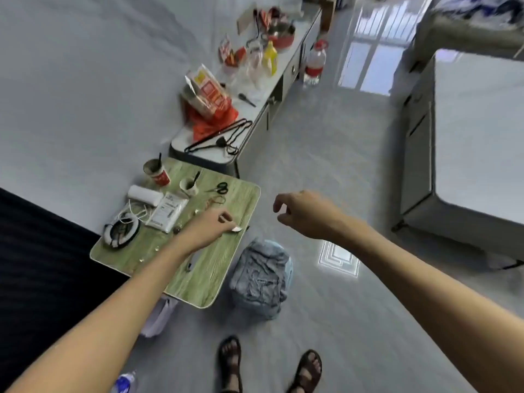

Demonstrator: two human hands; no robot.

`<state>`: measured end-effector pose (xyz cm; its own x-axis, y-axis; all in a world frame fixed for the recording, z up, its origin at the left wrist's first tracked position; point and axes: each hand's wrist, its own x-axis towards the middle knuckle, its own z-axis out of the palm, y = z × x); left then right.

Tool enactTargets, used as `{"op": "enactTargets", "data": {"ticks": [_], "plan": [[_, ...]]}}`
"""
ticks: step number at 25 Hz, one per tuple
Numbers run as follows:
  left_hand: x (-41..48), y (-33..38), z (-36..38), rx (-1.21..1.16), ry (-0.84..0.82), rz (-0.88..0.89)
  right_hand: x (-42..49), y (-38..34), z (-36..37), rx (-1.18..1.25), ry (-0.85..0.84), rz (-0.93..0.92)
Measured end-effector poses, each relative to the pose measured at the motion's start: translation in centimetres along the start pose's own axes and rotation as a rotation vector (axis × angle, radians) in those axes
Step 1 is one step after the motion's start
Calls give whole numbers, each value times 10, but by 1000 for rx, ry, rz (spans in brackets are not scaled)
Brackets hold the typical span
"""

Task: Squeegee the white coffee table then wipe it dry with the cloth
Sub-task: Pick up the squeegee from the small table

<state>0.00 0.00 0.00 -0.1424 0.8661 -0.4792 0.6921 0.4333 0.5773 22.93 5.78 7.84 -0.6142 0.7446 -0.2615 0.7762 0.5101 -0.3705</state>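
The white coffee table (479,143) stands at the right, its glossy top bare. A crumpled grey-blue cloth (259,276) lies heaped on something low on the floor, beside a small green wood-grain table (215,276). My left hand (208,226) reaches over the green table's right edge and pinches a small white scrap (236,229) between thumb and fingers. My right hand (302,214) hangs in the air over the floor between the two tables, its fingers loosely curled and holding nothing. I cannot make out a squeegee. A small grey object (190,260) lies half hidden under my left forearm.
The green table carries two paper cups (157,173), scissors (220,188), a white roll (141,195), a packet and coiled cord. Behind it a low white cabinet (286,78) holds packets, bottles and black hangers (219,137). A big water bottle (314,65) stands on the floor. My sandalled feet (269,364) are below.
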Motion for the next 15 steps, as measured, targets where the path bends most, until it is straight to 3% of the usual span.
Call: {"op": "enactTargets", "data": {"ticks": [3,6,12,15], "plan": [[73,-86,25,-196,55,-182,70,0,52,24,-74,0],[153,-180,65,-233,114,-383,147,7,121,40,-112,23],[270,-289,125,20,176,-494,231,40,246,139,-155,76],[296,-309,138,162,158,-437,238,62,274,189,-216,140]]}}
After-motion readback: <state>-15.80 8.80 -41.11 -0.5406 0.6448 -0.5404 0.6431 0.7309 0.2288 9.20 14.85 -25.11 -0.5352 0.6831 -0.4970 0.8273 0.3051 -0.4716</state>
